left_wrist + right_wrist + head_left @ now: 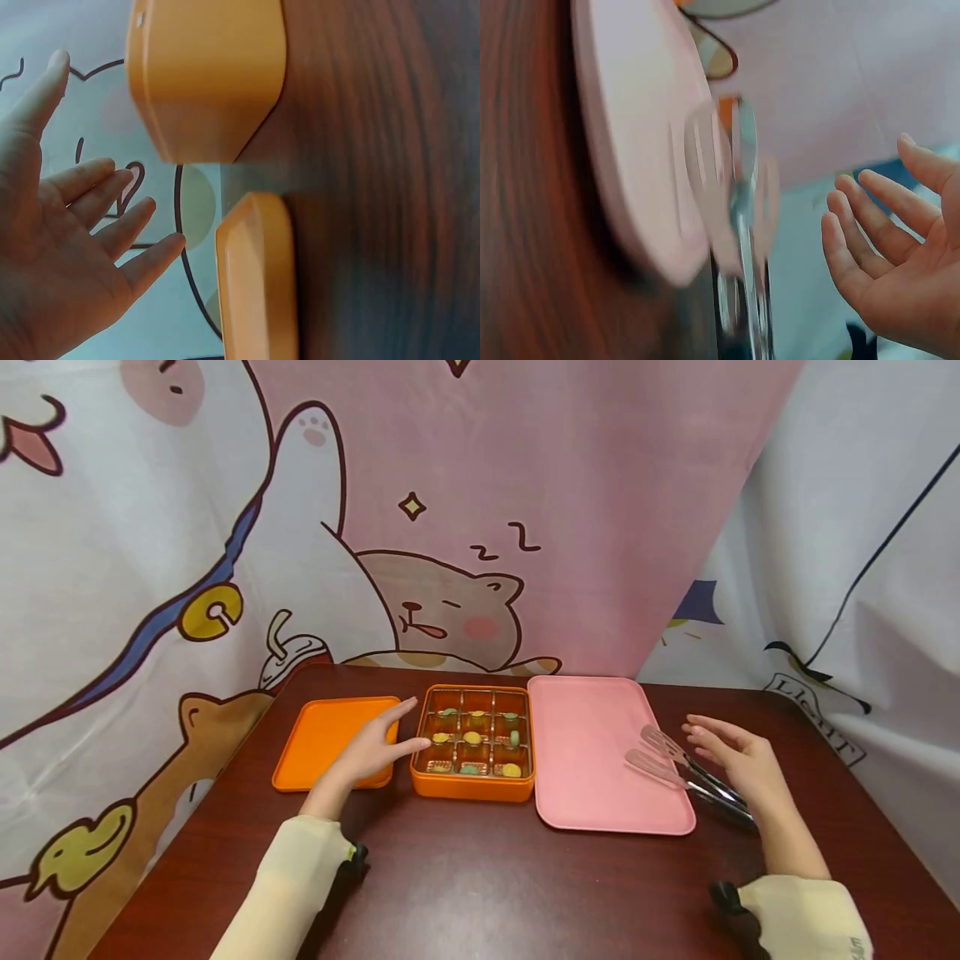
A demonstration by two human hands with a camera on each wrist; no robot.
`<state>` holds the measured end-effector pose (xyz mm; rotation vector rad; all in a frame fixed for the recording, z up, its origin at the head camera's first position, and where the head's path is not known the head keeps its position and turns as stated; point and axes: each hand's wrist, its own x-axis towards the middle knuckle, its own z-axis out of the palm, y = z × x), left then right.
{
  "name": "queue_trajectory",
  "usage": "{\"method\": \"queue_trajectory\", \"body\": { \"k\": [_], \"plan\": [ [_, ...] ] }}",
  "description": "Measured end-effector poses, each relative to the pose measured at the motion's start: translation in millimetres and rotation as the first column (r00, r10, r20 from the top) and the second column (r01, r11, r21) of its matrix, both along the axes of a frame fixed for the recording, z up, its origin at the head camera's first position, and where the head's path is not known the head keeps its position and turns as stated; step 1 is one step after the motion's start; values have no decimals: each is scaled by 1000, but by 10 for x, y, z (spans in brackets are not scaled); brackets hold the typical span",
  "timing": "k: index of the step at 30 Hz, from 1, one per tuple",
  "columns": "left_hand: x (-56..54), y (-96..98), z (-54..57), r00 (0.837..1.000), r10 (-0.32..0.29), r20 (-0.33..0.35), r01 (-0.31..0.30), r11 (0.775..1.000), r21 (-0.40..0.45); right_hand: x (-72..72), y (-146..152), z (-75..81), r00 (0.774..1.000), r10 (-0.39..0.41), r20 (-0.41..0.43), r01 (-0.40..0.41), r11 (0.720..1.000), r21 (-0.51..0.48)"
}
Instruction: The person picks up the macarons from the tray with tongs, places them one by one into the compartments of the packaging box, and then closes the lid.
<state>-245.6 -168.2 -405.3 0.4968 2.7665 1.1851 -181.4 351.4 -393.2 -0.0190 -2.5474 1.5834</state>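
My left hand (pixel 367 752), fingers extended, hovers between a flat orange lid or tray (pixel 318 735) and an orange box (pixel 472 788). Small yellow and green pieces (pixel 472 738) sit in the compartments of the box's clear insert. In the left wrist view, the palm and spread fingers of that hand (pixel 71 247) hold nothing. On the other side, my right hand (pixel 742 764) is raised above the metal handles of tongs (pixel 708 781), its fingers loosely bent and apart from them. The tongs' pink slotted ends (pixel 709 169) lie over the right edge of a pink tray (pixel 588 752).
The pink tray stands close against the box's right side. All of these rest on a dark reddish-brown wooden table (pixel 495 877). A cartoon-printed cloth (pixel 600 527) hangs behind the table and along its sides.
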Motion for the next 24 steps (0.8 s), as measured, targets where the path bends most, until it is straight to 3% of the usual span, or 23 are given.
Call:
{"method": "queue_trajectory", "body": {
  "k": [8, 15, 24],
  "plan": [
    [7, -241, 47, 996, 85, -3, -85, 996, -23, -308, -672, 112, 995, 99, -14, -99, 995, 23],
    [56, -571, 28, 992, 121, -27, -122, 992, -29, -585, -1443, 61, 970, 232, -68, -236, 970, -65],
    [199, -1135, -36, 977, 211, 0, -210, 973, -93, -551, -2543, -9, 930, 353, -107, -365, 919, -146]
  ]
}}
